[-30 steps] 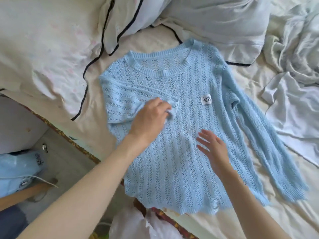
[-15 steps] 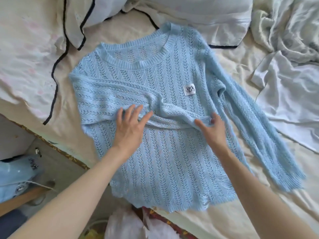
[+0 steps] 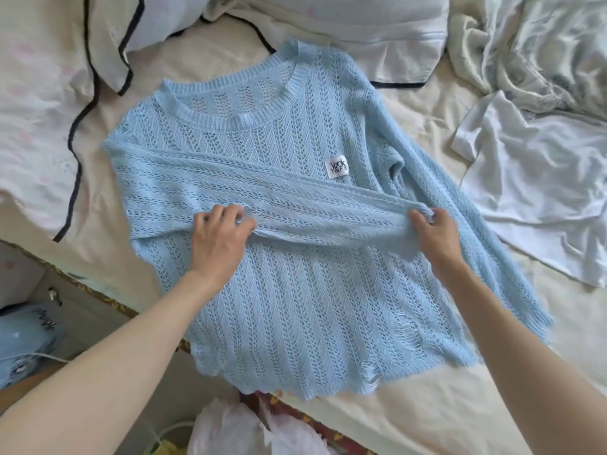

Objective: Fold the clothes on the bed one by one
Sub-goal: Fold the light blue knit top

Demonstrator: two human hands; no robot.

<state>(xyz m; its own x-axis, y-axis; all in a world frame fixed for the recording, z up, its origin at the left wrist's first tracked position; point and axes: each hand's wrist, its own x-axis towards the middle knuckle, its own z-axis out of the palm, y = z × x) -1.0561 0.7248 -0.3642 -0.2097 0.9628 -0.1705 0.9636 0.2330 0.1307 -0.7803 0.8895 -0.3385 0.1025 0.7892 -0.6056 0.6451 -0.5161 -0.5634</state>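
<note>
The left hand (image 3: 220,236) pinches the folded sleeve (image 3: 295,205) midway with curled fingers; the right hand (image 3: 433,233) grips its cuff. The light blue open-knit sweater (image 3: 295,307) lies flat, front up, on the wrinkled cream bed (image 3: 427,421).

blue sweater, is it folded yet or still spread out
Partly folded. The blue sweater lies flat, one sleeve drawn across its chest, held by the left hand and right hand; the other sleeve still lies out.

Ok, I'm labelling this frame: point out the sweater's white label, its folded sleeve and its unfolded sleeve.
white label (image 3: 338,166), head view, centre of the patch.
folded sleeve (image 3: 312,205), head view, mid-length across the chest.
unfolded sleeve (image 3: 486,231), head view, mid-length on the bed.
</note>
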